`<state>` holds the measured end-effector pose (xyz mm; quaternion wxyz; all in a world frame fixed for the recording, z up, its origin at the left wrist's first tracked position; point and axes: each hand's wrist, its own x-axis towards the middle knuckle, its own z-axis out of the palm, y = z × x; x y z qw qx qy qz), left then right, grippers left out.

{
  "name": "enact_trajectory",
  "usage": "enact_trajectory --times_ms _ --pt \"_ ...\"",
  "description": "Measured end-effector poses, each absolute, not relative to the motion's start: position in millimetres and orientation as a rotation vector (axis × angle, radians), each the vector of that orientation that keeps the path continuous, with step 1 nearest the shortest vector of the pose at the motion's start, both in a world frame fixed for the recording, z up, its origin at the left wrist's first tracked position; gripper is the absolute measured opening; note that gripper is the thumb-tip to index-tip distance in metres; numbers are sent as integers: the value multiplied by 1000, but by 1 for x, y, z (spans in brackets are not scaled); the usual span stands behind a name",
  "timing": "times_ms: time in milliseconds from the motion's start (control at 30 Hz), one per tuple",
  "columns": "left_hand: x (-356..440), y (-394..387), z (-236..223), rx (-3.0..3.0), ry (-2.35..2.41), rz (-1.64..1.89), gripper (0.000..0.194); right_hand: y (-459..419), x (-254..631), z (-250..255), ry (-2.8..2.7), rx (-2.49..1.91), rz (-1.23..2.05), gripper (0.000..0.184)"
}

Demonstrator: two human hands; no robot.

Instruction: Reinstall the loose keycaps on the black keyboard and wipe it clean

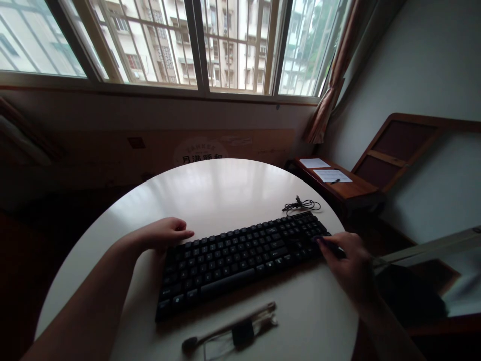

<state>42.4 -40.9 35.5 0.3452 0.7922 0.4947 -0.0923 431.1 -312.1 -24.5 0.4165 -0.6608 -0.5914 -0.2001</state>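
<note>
A black keyboard [233, 260] with white legends lies slantwise on a round white table [203, 190]. At its far left corner is my left hand [169, 233], fingers curled against the keyboard's edge and thumb stretched along the back. My right hand [349, 263] is at the keyboard's right end, thumb and fingers closed around a small dark object [334, 246] over the number keys; its kind is unclear. In front of the keyboard lies a thin light-handled brush [229, 326] with a dark tip, beside a clear item with a black patch [243, 332], partly blurred.
Behind the keyboard's right end lies its bundled black cable [300, 204]. To the right stands a wooden bench [353, 188] with paper sheets [332, 176] and a pen [340, 180]. Barred windows [240, 50] and a tied curtain [326, 110] are beyond the table.
</note>
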Motion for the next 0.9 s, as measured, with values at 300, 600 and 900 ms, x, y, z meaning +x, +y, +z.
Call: enact_trajectory --times_ms 300,600,900 --pt "40 -39 34 2069 1298 -253 53 -314 425 -26 -1683 -1773 -371 24" --pt "40 -38 31 2119 1301 -228 53 -314 426 -33 -1722 -1642 -439 20" --pt "42 -42 36 2131 1328 -215 54 -312 426 -33 -1740 -1610 -458 19"
